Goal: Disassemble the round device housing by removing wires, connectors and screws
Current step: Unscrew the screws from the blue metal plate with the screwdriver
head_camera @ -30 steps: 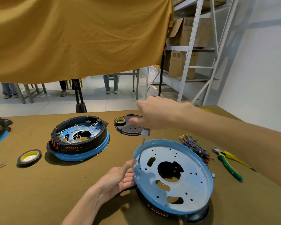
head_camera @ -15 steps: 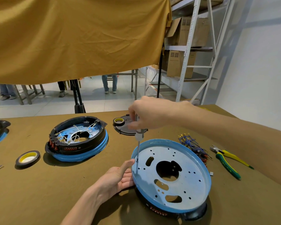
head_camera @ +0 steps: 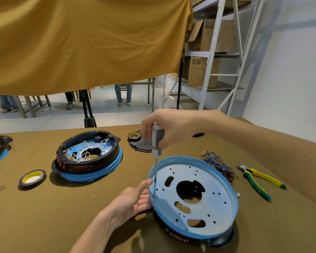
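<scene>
From the head camera, the round device housing [head_camera: 195, 199] lies blue plate up on the brown table [head_camera: 44, 216] near its front edge, and the right hand [head_camera: 171, 128] grips the grey handle of a screwdriver [head_camera: 156, 143] held upright with its tip in a screw hole at the plate's left rim. The left hand [head_camera: 133, 199] rests with relaxed fingers against the housing's left edge, thumb touching the rim. A second housing [head_camera: 88, 157] with white wires sits to the left beyond a tape roll [head_camera: 32, 178]; loose blue wires [head_camera: 215, 161] and yellow-green pliers [head_camera: 259, 181] lie to the right.

Round device housing [head_camera: 204, 203] in front of me, blue perforated metal plate facing up, black rim beneath, tilted on the surface [head_camera: 44, 216], grey-handled screwdriver [head_camera: 156, 141] upright, tip at a hole near its left edge
</scene>
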`<control>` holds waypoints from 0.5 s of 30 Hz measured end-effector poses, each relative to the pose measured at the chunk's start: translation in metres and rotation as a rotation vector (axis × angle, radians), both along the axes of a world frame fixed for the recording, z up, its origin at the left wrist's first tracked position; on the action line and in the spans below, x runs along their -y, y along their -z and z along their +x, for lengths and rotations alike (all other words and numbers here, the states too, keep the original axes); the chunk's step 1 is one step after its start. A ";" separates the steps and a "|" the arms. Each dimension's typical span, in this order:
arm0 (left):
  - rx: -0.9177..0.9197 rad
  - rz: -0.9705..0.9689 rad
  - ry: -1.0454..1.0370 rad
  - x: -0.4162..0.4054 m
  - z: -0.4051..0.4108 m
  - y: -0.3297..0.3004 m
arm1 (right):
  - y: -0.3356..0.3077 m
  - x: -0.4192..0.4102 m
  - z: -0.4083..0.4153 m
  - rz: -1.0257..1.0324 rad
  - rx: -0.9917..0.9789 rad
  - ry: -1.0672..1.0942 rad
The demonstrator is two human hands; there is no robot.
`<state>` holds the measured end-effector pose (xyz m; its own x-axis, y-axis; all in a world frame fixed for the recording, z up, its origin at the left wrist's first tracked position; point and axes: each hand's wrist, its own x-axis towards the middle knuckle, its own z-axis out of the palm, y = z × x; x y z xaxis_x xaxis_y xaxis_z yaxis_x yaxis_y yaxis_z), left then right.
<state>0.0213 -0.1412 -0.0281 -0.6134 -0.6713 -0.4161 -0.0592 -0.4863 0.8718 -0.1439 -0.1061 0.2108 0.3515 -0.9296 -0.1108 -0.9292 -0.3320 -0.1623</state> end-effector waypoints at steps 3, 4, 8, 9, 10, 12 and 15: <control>0.007 0.001 -0.004 -0.001 -0.001 -0.001 | 0.013 -0.001 0.002 -0.140 -0.098 0.072; 0.012 0.000 -0.005 -0.001 -0.001 -0.002 | 0.016 0.001 0.003 -0.217 -0.137 0.100; 0.001 -0.025 0.015 -0.002 0.000 -0.002 | 0.011 0.001 0.000 -0.087 0.013 0.079; -0.007 -0.021 0.011 -0.003 0.000 -0.002 | 0.008 -0.001 -0.001 -0.030 0.034 0.064; -0.015 -0.010 0.003 -0.004 0.000 -0.002 | 0.007 -0.001 -0.002 -0.013 0.054 0.056; -0.038 0.017 -0.031 -0.007 -0.002 -0.002 | 0.009 -0.003 -0.002 -0.082 0.069 0.063; -0.058 0.072 -0.118 -0.009 -0.004 -0.001 | 0.016 -0.005 -0.003 -0.200 0.017 0.097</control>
